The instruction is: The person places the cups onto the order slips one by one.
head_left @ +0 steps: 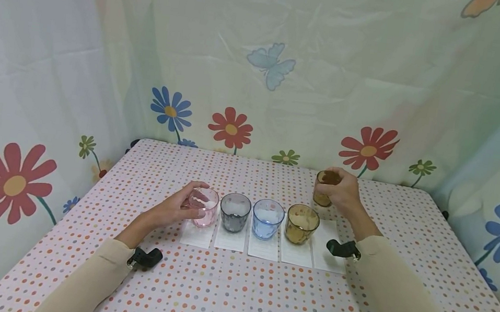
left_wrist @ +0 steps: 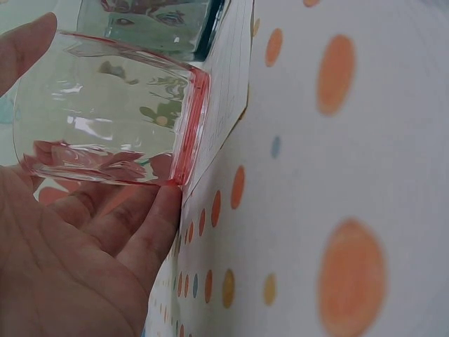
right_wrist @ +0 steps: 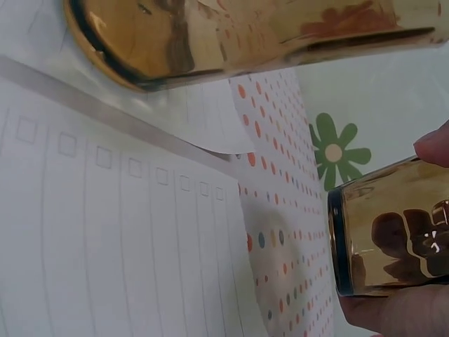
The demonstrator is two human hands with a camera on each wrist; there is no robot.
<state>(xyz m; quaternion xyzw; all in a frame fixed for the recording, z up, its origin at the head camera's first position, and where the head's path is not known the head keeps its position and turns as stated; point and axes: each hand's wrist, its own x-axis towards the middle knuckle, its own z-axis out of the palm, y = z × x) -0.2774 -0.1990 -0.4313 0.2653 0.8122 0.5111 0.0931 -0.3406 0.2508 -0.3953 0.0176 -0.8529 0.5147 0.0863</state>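
Observation:
At the left end of a row of glasses, my left hand [head_left: 177, 207] holds a clear pink glass [head_left: 209, 214], thumb on one side and fingers on the other. The pink glass [left_wrist: 105, 112] stands upright on a lined paper slip in the left wrist view. Behind the right end of the row, my right hand [head_left: 342, 189] grips a brown glass [head_left: 322, 194]. In the right wrist view this brown glass [right_wrist: 386, 239] looks raised off the table. Between the hands stand a grey glass [head_left: 235, 214], a blue glass [head_left: 267, 221] and an amber glass [head_left: 301, 226].
Several white lined paper slips [head_left: 263, 250] lie side by side under the row. The rightmost slip [right_wrist: 126, 232] bears no glass. A dotted cloth covers the table [head_left: 213, 293], and a flowered curtain [head_left: 315, 96] hangs behind and beside it.

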